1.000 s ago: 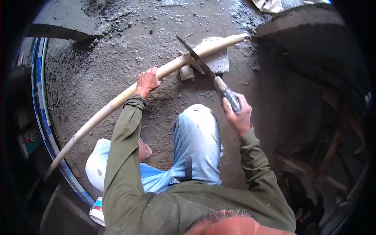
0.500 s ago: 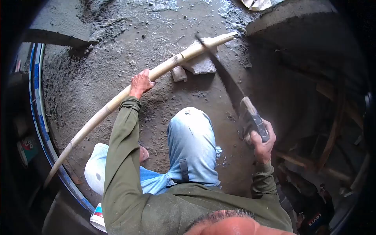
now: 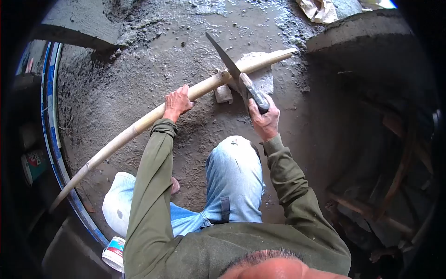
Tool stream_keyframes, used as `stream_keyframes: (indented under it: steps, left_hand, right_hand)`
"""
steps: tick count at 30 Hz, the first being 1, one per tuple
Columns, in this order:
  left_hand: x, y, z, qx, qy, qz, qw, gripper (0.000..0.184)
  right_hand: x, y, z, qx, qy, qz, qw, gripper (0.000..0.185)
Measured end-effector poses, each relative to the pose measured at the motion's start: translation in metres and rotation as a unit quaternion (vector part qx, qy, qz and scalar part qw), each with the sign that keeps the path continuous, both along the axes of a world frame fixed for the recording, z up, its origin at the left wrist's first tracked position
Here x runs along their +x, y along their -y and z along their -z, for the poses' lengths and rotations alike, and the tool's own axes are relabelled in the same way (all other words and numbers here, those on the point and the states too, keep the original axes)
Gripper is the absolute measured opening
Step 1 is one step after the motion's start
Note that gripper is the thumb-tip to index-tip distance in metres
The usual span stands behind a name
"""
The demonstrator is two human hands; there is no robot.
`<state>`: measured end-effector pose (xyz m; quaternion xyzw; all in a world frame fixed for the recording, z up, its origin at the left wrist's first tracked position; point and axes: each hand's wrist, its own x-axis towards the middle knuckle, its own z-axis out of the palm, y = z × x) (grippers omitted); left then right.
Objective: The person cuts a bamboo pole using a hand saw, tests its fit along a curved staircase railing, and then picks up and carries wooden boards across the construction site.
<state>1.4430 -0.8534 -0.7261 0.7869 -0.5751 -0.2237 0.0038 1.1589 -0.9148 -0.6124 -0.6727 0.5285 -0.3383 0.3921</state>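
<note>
A long bamboo pole (image 3: 134, 128) slants from the lower left up to the right, its upper part lying over a pale stone block (image 3: 262, 80). Around the pole, below the block, my left hand (image 3: 178, 103) is closed. My right hand (image 3: 265, 117) is wrapped round the dark-and-grey handle of a handsaw (image 3: 227, 59). The saw's blade crosses the pole near the block and points up to the left. Beside the block, under the pole, sits a smaller stone piece (image 3: 223, 94).
Rough, wet grey ground (image 3: 116, 93) surrounds the work. Concrete edges stand at upper left and upper right (image 3: 362, 30). A blue-and-white strip (image 3: 53, 139) curves along the left, near a white tub (image 3: 114, 253). Timber pieces (image 3: 399, 162) lie in shadow at right.
My right hand has pushed the saw up and to the left, so its handle now lies close to the pole. My left hand keeps its grip on the bamboo. The view has shifted slightly.
</note>
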Motion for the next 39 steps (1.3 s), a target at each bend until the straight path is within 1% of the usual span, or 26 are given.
stream_keyframes:
  steps: [2,5,9,11,12,14,15,16,18,19,20,22,23,24,25,27,29,32,33,34,35,36,38,39]
  left_hand:
    - [0.0,0.0,0.002,-0.005,0.006,-0.002,1.0,0.048]
    - [0.001,-0.002,0.007,-0.03,0.0,0.004,1.0,0.047]
    - [0.002,0.002,0.003,-0.029,0.005,0.001,1.0,0.045]
    - [-0.001,0.001,0.001,0.012,0.018,0.003,1.0,0.049]
    - [-0.002,-0.001,0.001,0.014,0.015,-0.001,1.0,0.049]
    - [0.001,0.001,0.001,-0.015,0.0,0.004,1.0,0.045]
    - [0.003,-0.001,0.009,-0.023,0.003,0.016,1.0,0.044]
    - [-0.002,-0.009,0.007,-0.019,0.001,0.021,1.0,0.044]
    - [0.0,-0.002,0.004,-0.038,0.009,0.015,0.999,0.043]
    - [-0.002,-0.005,0.006,-0.034,0.007,0.015,0.999,0.043]
    - [-0.006,-0.01,0.01,-0.028,0.0,0.014,1.0,0.044]
    - [-0.006,-0.006,0.011,-0.025,-0.004,0.029,0.999,0.046]
    - [-0.008,-0.014,0.009,-0.02,-0.005,0.033,0.999,0.046]
    - [0.002,-0.007,0.006,-0.033,0.009,0.04,0.999,0.045]
    - [0.006,0.003,0.006,-0.048,0.017,0.038,0.998,0.045]
    - [-0.004,-0.007,0.006,-0.029,0.004,0.023,0.999,0.045]
    - [0.002,0.008,0.011,-0.033,0.004,0.012,0.999,0.045]
    - [-0.002,0.001,0.008,-0.023,-0.012,0.016,1.0,0.045]
    - [-0.01,-0.012,0.012,-0.014,-0.001,0.023,1.0,0.045]
    - [-0.005,-0.009,0.012,-0.021,0.024,0.024,0.999,0.045]
    - [-0.002,-0.003,0.003,-0.029,-0.004,0.029,0.999,0.044]
    - [-0.002,-0.004,0.005,-0.029,-0.001,0.035,0.999,0.043]
    - [-0.004,-0.001,-0.002,0.001,-0.008,0.015,1.0,0.044]
    - [-0.001,0.0,0.001,-0.001,-0.012,0.02,1.0,0.044]
  right_hand:
    - [0.006,0.008,-0.001,0.005,0.007,0.003,1.0,0.037]
    - [0.012,0.014,-0.005,0.024,-0.005,-0.024,0.999,0.036]
    - [0.002,-0.001,-0.023,0.023,-0.035,-0.027,0.999,0.035]
    - [-0.012,-0.015,-0.034,-0.019,-0.019,-0.036,0.999,0.035]
    - [-0.007,-0.012,-0.039,-0.017,-0.021,-0.04,0.999,0.035]
    - [0.006,-0.004,-0.054,0.008,-0.084,-0.019,0.996,0.034]
    - [0.004,-0.002,-0.059,0.06,-0.1,-0.012,0.993,0.032]
    - [-0.006,-0.015,-0.062,0.064,-0.101,-0.007,0.993,0.032]
    - [-0.032,-0.031,-0.054,-0.041,-0.068,-0.051,0.996,0.032]
    - [-0.041,-0.039,-0.049,-0.037,-0.021,-0.049,0.998,0.034]
    - [-0.045,-0.037,-0.043,-0.03,-0.025,-0.053,0.998,0.034]
    - [-0.015,-0.01,-0.042,-0.047,-0.11,-0.045,0.992,0.036]
    - [-0.001,-0.001,-0.016,0.089,-0.088,-0.046,0.991,0.038]
    - [0.009,-0.001,-0.006,0.001,-0.071,-0.06,0.996,0.039]
    - [0.004,0.0,0.0,-0.021,-0.053,-0.045,0.997,0.038]
    - [-0.024,-0.03,-0.003,-0.005,-0.052,-0.034,0.998,0.038]
    - [-0.031,-0.021,-0.015,-0.039,-0.059,-0.05,0.996,0.035]
    - [-0.015,-0.015,-0.039,0.072,-0.066,0.009,0.995,0.034]
    - [-0.035,-0.04,-0.046,0.085,-0.075,0.02,0.993,0.034]
    - [-0.053,-0.057,-0.046,0.015,-0.082,-0.011,0.996,0.033]
    - [-0.062,-0.046,-0.041,-0.078,-0.08,-0.056,0.992,0.033]
    - [-0.07,-0.055,-0.045,-0.061,-0.036,-0.06,0.996,0.032]
    - [-0.061,-0.046,-0.058,0.038,-0.059,0.019,0.997,0.032]
    - [-0.059,-0.033,-0.07,0.158,-0.005,0.065,0.985,0.032]
